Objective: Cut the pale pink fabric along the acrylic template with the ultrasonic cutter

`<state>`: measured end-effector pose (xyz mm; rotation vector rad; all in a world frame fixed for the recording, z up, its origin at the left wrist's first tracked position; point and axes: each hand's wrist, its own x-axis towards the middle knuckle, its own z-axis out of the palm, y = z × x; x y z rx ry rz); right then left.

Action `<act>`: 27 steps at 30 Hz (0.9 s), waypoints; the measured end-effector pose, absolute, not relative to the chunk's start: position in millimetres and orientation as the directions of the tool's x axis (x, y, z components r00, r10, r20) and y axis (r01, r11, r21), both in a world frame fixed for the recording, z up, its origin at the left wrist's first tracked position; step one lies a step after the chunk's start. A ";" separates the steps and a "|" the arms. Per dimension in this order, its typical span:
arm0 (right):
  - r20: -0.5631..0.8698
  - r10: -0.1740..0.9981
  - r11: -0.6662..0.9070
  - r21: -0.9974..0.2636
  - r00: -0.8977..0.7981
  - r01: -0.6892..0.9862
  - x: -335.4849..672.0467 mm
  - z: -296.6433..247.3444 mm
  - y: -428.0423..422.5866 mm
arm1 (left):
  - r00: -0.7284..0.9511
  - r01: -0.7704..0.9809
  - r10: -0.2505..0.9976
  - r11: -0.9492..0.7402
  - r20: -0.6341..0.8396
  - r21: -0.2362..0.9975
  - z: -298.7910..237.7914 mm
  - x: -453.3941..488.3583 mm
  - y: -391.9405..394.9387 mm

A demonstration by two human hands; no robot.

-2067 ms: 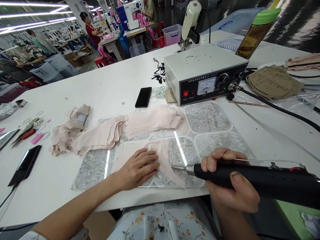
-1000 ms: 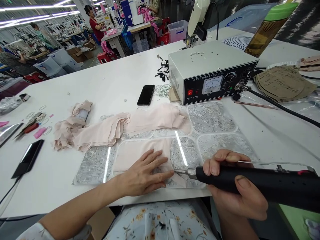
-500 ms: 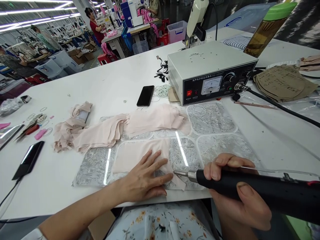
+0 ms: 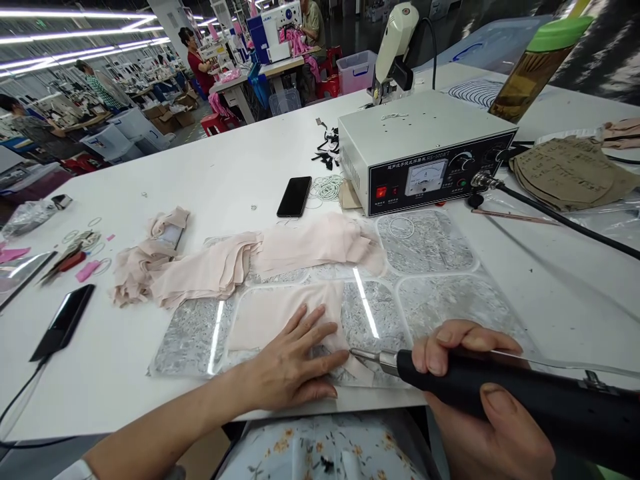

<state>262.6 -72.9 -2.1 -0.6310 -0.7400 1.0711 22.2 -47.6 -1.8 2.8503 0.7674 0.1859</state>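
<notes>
A pale pink fabric piece (image 4: 275,313) lies on a clear-edged, grey-patterned mat (image 4: 190,333). My left hand (image 4: 295,363) rests flat across the fabric's lower right part with its fingers spread. In my right hand (image 4: 480,380) is a black handheld ultrasonic welding tool (image 4: 500,387), fingers wrapped round its body. The tool's metal tip (image 4: 363,353) points left and meets the fabric edge beside my left fingertips. A narrow strip of fabric (image 4: 357,370) trails below the tip. More pink fabric pieces (image 4: 315,243) are stacked in a fanned row behind.
A welder control box (image 4: 430,177) with a cable stands at the back right. A black phone (image 4: 294,197) lies left of it. Another dark device (image 4: 63,320), snips (image 4: 63,260) and crumpled fabric (image 4: 137,267) are at left. A green-lidded bottle (image 4: 537,73) stands behind.
The camera view has shifted slightly. The tool tip stays by my left fingers at the fabric edge, and its shaft now covers more of the trailing strip.
</notes>
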 end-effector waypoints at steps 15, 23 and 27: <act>0.231 0.926 0.360 -0.778 0.299 -0.514 264.0 -1.0 -76.5 | 0.854 0.507 0.521 -0.826 -0.010 0.246 1.9 22.4 -45.7; 0.216 0.927 0.351 -0.787 0.307 -0.508 261.7 -2.0 -76.9 | 0.849 0.516 0.529 -0.821 -0.017 0.245 2.2 21.7 -42.4; 0.223 0.926 0.355 -0.787 0.305 -0.504 262.3 -1.9 -76.6 | 0.855 0.513 0.516 -0.829 -0.050 0.225 4.7 21.3 -40.7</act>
